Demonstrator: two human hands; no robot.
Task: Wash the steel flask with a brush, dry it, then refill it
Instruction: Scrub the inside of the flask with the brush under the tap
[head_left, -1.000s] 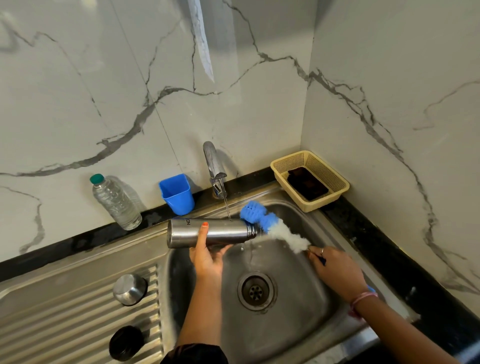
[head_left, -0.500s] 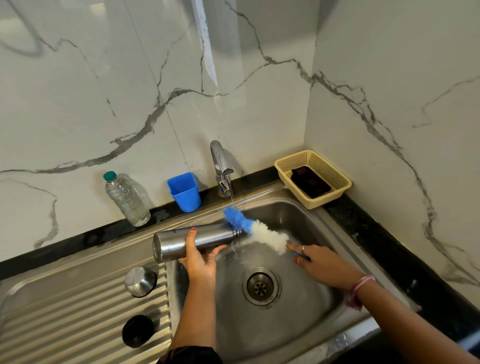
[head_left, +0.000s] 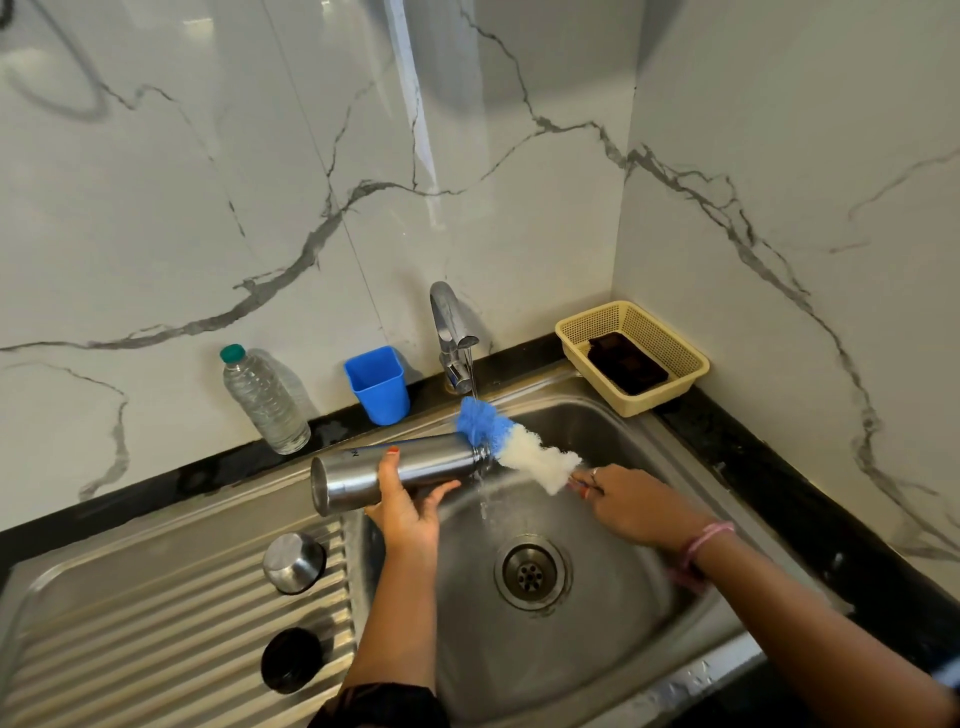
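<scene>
The steel flask (head_left: 363, 470) lies sideways over the left rim of the sink basin (head_left: 613, 654), mouth pointing right. My left hand (head_left: 410, 506) grips its middle from below. A bottle brush (head_left: 511, 447) with a blue tip and white bristles sits at the flask's mouth, outside it. My right hand (head_left: 631, 501) holds the brush by its handle. A thin stream of water falls from the tap (head_left: 452, 338) past the blue tip and the flask's mouth.
A steel cup-lid (head_left: 293, 562) and a black cap (head_left: 291, 660) lie on the ribbed drainboard at the left. A plastic water bottle (head_left: 265, 400) and a blue cup (head_left: 378, 384) stand on the back ledge. A yellow basket (head_left: 670, 343) holds a dark object in the corner.
The brush has slid out of the flask's mouth, so its blue tip shows again. My view has shifted a little to the left.
</scene>
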